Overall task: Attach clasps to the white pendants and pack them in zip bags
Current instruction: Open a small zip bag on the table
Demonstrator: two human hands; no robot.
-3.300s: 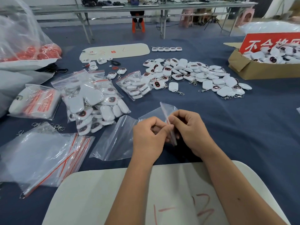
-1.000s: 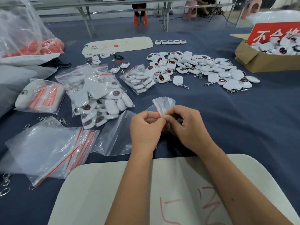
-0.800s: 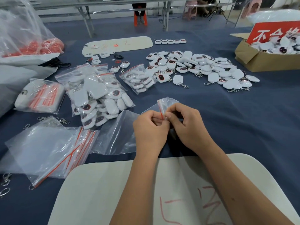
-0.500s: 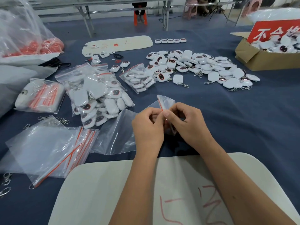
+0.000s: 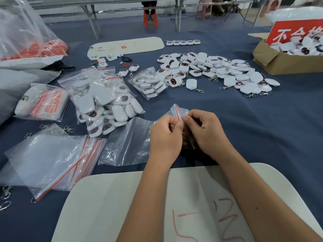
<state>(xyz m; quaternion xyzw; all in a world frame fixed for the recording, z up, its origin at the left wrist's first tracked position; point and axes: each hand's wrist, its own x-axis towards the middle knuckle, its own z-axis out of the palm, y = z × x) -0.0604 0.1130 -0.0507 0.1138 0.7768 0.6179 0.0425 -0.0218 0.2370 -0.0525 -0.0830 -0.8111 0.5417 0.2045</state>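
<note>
Our left hand (image 5: 166, 135) and right hand (image 5: 206, 130) meet knuckle to knuckle, fingers curled, both pinching the red-striped mouth of an empty zip bag (image 5: 129, 142) just above the blue cloth (image 5: 262, 137). Loose pendants (image 5: 216, 70) lie heaped beyond, filled bags (image 5: 104, 102) to the left, a box (image 5: 283, 62) far right. Folding tables (image 5: 132, 4) stand behind.

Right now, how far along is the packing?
Done: filled zip bags lie at left, and the loose pendants beyond already carry clasps. In hand: left hand and right hand pinch an empty zip bag at its red seal. Left: bagging that pile; the cardboard box holds more.
</note>
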